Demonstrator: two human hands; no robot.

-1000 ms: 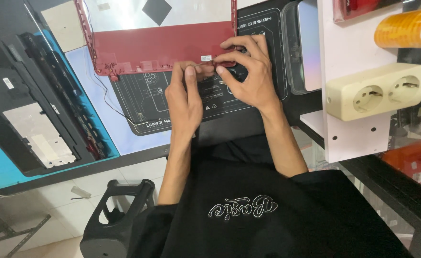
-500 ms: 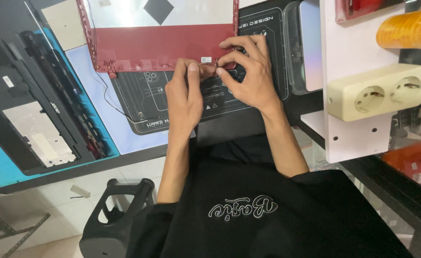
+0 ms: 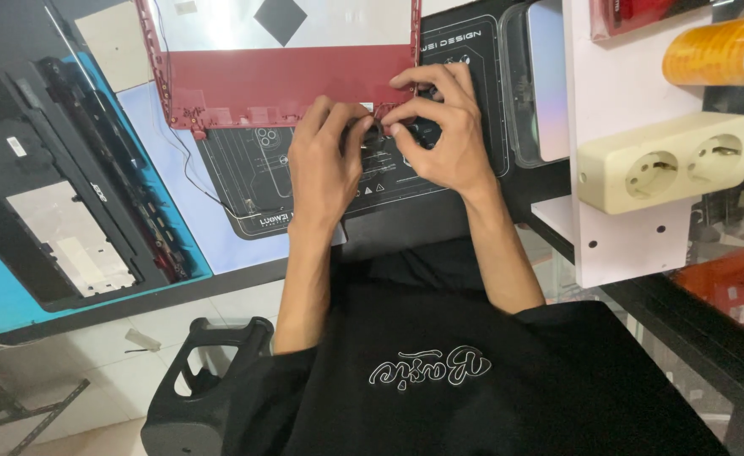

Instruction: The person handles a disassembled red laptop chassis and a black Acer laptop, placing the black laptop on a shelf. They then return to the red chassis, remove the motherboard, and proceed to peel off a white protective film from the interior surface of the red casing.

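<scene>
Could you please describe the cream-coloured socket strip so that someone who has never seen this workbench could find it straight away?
Start at the white shelf panel standing upright to the right of the right hand. The cream double socket strip lies across its right edge, below the orange tape roll. It is the only pale block there with two round outlets side by side.

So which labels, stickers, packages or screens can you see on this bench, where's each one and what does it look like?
Black work mat: under the hands, white printed line diagrams.
Small white label: on the black laptop base at left, rectangular.
Clear plastic case: right of the mat, pale glossy panel inside.
Orange tape roll: top right, on its side.
No lit screens.
</scene>
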